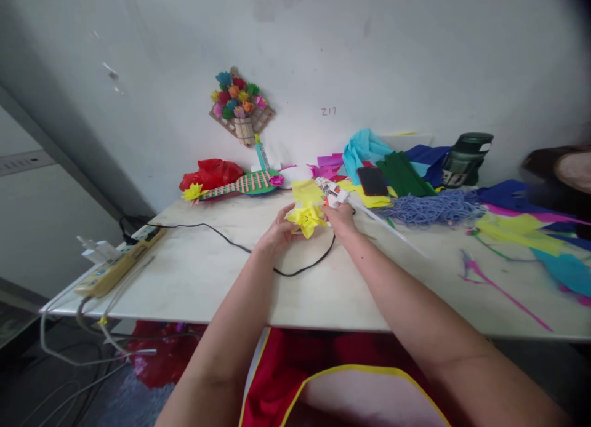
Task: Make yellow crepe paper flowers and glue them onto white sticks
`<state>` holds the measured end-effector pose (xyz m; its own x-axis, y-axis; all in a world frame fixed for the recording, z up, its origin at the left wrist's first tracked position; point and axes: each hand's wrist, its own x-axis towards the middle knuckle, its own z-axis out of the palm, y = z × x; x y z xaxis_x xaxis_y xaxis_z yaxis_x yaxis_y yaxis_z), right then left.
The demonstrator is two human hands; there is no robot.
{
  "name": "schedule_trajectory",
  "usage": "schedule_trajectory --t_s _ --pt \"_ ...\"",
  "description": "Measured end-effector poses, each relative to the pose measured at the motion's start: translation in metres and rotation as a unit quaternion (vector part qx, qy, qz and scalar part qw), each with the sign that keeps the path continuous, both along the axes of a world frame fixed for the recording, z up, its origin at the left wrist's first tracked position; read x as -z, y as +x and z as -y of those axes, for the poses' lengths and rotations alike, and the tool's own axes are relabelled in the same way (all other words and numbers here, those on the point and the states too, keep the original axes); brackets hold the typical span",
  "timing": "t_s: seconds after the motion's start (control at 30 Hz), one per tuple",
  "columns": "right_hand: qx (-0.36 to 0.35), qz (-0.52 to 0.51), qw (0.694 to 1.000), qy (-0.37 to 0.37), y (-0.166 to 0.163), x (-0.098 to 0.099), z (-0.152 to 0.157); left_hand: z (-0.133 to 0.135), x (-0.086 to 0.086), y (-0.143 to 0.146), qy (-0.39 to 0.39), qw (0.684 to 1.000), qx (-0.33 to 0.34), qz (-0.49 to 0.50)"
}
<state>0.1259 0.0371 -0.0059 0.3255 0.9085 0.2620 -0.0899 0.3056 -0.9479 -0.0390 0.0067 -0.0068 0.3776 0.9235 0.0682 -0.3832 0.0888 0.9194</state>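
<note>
Nearest the camera is a red garment with yellow trim, just below the front edge of the table. Beyond it, the two hands meet around a yellow paper flower near the middle of the table. The left hand pinches the flower's left side; the right hand is at its right edge, close to a white glue gun, and I cannot tell which of the two its fingers grip. A long white stick slants from the glue gun toward the right, and a black cord loops in front of the flower and runs left to a yellowish power strip

Behind the flower lies a yellow sheet. To the left, a green instrument-shaped craft piece sits in front of a red plastic bag. To the right are a phone, dark green paper, a tangle of bluish string and a dark bottle. The table is pale and stands against a whitish wall, where a flower ornament hangs above the craft piece
</note>
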Motion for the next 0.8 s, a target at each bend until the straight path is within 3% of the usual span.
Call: schedule_trajectory --t_s 0.33,0.8 --pt "-0.08 0.039 0.996 -0.011 0.0054 -0.0031 0.0056 -0.0046 0.0013 -0.0045 -0.085 0.996 0.009 0.021" --pt "-0.153 0.049 0.987 -0.003 0.0091 -0.0059 0.0085 -0.0037 -0.0002 -0.0034 -0.059 0.997 0.012 -0.045"
